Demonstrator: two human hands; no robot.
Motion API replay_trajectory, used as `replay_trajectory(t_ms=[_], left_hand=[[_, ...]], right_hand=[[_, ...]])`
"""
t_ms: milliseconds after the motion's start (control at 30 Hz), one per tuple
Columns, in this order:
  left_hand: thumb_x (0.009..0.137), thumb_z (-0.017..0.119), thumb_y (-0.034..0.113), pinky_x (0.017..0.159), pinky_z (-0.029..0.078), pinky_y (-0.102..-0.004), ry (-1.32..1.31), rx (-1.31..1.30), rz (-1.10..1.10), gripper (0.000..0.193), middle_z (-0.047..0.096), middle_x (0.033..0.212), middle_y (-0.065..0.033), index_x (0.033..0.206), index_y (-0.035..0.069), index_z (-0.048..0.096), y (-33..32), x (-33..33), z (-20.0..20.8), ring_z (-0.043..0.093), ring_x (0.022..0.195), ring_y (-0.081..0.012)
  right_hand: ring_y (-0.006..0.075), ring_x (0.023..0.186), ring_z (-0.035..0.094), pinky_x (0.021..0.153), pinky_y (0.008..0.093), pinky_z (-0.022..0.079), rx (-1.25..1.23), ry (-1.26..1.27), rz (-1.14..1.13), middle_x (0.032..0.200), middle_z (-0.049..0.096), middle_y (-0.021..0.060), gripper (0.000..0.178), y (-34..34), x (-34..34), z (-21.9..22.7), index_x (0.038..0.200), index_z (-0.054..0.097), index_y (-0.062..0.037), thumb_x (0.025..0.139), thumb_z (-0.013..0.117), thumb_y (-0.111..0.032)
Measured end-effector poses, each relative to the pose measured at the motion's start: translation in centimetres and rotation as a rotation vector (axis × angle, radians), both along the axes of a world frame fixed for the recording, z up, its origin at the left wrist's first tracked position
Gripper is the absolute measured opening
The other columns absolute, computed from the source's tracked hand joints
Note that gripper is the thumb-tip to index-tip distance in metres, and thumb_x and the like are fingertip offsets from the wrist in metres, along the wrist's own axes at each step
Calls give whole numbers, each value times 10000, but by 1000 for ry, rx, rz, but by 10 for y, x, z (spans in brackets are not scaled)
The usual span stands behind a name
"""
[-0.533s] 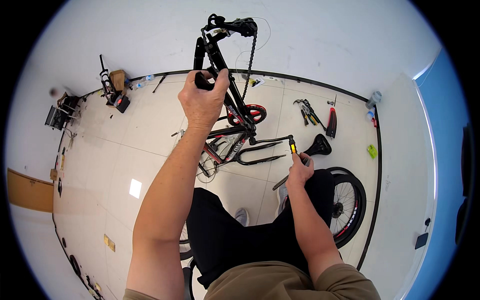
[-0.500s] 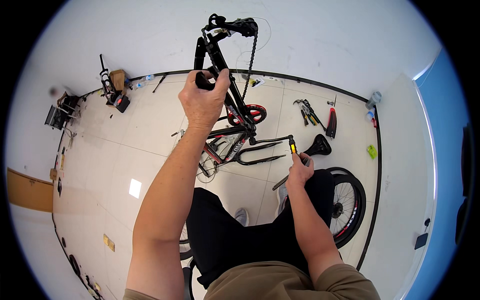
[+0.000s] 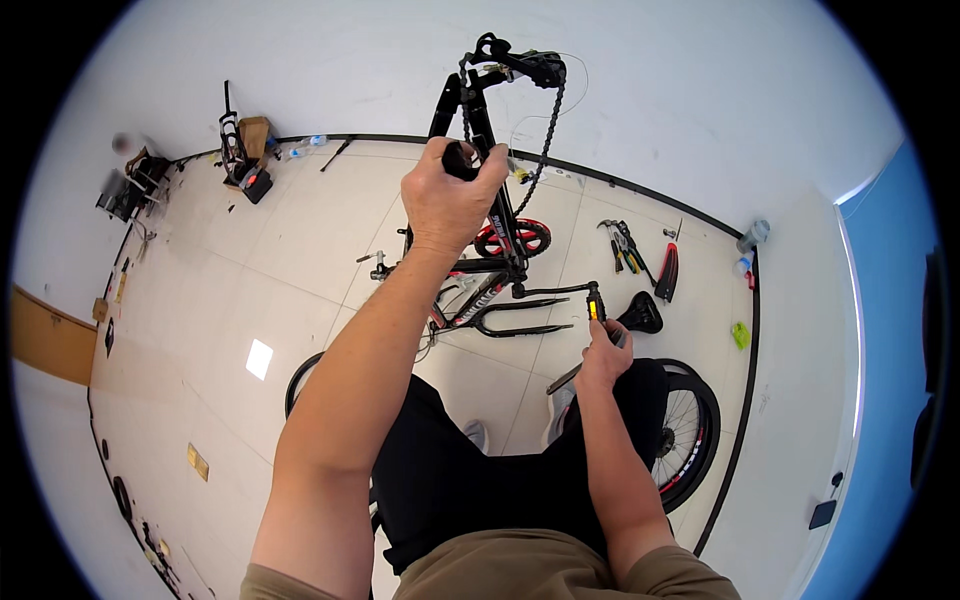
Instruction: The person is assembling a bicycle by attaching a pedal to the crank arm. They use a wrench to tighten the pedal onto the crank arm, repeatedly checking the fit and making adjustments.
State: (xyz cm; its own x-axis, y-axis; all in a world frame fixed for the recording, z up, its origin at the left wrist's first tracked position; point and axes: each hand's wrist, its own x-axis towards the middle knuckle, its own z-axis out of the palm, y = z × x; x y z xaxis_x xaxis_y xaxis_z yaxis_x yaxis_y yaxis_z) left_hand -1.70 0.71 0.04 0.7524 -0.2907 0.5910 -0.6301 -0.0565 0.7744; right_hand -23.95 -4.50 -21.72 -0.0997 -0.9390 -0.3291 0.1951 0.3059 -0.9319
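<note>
A black bicycle frame with red and white markings is held up off its wheels in front of me. My left hand is closed around a black tube at its upper part, with a dark round end showing between thumb and fingers. Above that hand hang the rear derailleur and a loose chain. Low on the right, my right hand is closed at the pedal, which has a yellow reflector and sits on the crank arm. A dark bar slants out beside this hand; whether I hold it is unclear.
A saddle lies right of my hand, and a wheel beside my right leg. Pliers and other hand tools and a red-black mudguard lie farther off. A cardboard box stands far left by the wall.
The frame, with my left hand on it, shows farther right and slightly lower in the view, though the whole view has shifted too. My right hand stays closed at the pedal.
</note>
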Motion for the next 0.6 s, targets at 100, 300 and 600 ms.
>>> replay_trajectory(t_ms=[100, 300, 600], left_hand=[[717, 831, 312, 525, 494, -297, -3, -6, 2, 373, 608, 573, -43, 764, 21, 602, -1, 0, 0, 559, 475, -159], [717, 831, 322, 526, 504, -313, -47, 23, 22, 378, 620, 579, -56, 778, 24, 606, 0, 0, -1, 592, 485, -178], [747, 827, 305, 508, 482, -282, -41, 2, 1, 364, 619, 571, -35, 787, 11, 616, 1, 3, -4, 569, 490, -124]], right_hand=[[69, 547, 429, 442, 233, 322, -42, 18, 19, 821, 538, 11, 254, 2, 0, -1, 1034, 581, -41, 824, 714, 8], [111, 738, 509, 617, 260, 406, -29, -12, 61, 932, 569, 36, 287, 11, 3, 14, 1074, 579, -30, 827, 725, -10], [98, 677, 490, 520, 254, 366, 48, -55, 112, 955, 573, 30, 304, 25, 6, 47, 1086, 575, -59, 828, 728, -13]])
